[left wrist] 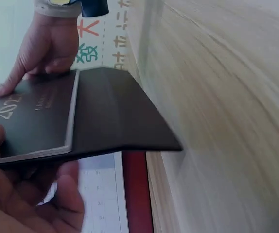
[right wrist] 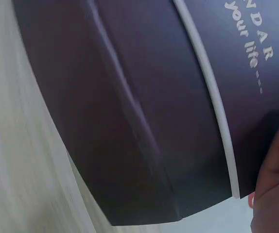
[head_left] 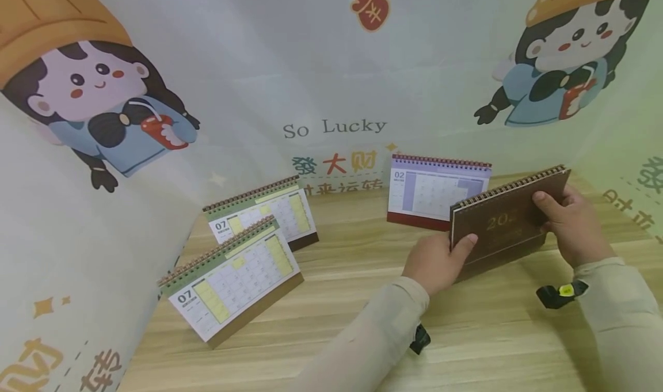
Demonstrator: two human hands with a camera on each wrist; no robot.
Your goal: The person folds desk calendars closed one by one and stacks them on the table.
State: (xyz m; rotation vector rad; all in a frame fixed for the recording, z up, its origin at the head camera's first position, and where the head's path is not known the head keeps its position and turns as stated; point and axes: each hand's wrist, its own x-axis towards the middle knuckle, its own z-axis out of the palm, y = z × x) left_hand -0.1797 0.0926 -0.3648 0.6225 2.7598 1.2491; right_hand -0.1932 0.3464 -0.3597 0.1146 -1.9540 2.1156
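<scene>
**Dark-brown, spiral-bound desk calendar (head_left: 507, 225) gripped at both ends**

At the far left, a pale backdrop (head_left: 248, 46) printed with a cartoon figure in an orange hat rises beside the pale wood-grain worktop (head_left: 336, 323). On the worktop stands a tilted white-paged desk calendar with yellow columns and a brown base (head_left: 243, 282), showing "07". Just behind it, partly covered, stands a matching green-topped "07" calendar (head_left: 292, 210). Well apart to the right, near the backdrop, a purple-and-white "02" calendar with a red base (head_left: 440, 190) stands partly hidden by the dark-brown calendar.

Next comes the person's left hand (head_left: 435, 262), fingers clamped on the dark-brown calendar's left end, thumb across the cover. That calendar slants up to the right, gold lettering facing the person; whether its lower edge touches the worktop cannot be told. The right hand (head_left: 577, 225) clamps its right end, thumb likewise on the cover.
</scene>
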